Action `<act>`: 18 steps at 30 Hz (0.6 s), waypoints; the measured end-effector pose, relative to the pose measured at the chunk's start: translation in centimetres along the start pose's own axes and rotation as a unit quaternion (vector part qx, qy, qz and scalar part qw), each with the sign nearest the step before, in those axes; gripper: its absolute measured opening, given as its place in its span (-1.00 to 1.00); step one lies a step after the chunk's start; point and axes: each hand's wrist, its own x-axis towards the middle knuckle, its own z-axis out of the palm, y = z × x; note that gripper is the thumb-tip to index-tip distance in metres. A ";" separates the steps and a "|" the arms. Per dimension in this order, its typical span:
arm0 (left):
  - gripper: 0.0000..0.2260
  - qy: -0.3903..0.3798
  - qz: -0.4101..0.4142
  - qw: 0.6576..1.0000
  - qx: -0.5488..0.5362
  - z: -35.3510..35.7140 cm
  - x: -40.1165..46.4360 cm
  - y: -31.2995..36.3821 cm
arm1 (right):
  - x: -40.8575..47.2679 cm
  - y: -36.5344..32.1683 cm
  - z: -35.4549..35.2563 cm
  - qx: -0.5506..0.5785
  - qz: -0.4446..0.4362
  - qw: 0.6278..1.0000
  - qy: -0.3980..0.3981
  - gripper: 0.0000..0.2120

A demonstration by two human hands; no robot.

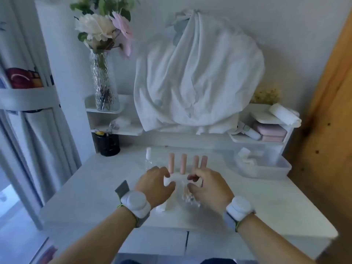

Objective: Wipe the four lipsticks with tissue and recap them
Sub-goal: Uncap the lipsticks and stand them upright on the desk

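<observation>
Several pink lipsticks stand upright in a row on the white dressing table (257, 197); I count four, the leftmost (171, 161) to the rightmost (204, 161). Whether they are capped is too blurred to tell. Just in front of them my left hand (154, 185) pinches a white tissue (176, 181) at its left end. My right hand (207, 185) has its fingers and thumb curled on the tissue's right side. Below the hands lies a white tissue pack (167, 205) with something crinkled and translucent (191, 198) beside it.
A small clear bottle (148, 157) stands left of the lipsticks. A clear plastic bin (266, 166) sits at the right, a black cup (109, 143) at the back left. A cloth-covered mirror (198, 77), a vase of flowers (103, 88) and shelves stand behind. A wooden door (327, 121) is at the right.
</observation>
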 end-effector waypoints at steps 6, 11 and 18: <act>-0.57 -0.018 -0.040 0.999 0.031 2.9 0.7 -0.1 | 0.0 1.6 2.6 -0.054 -0.006 0.999 0.008 -0.77; -0.65 0.005 -0.034 0.999 0.027 3.5 1.0 -0.6 | 0.0 1.9 3.0 -0.057 -0.008 0.998 0.031 -0.79; -0.73 0.028 -0.026 0.999 0.012 3.6 1.2 -2.2 | -0.3 2.5 2.1 -0.074 0.002 0.997 0.029 -0.81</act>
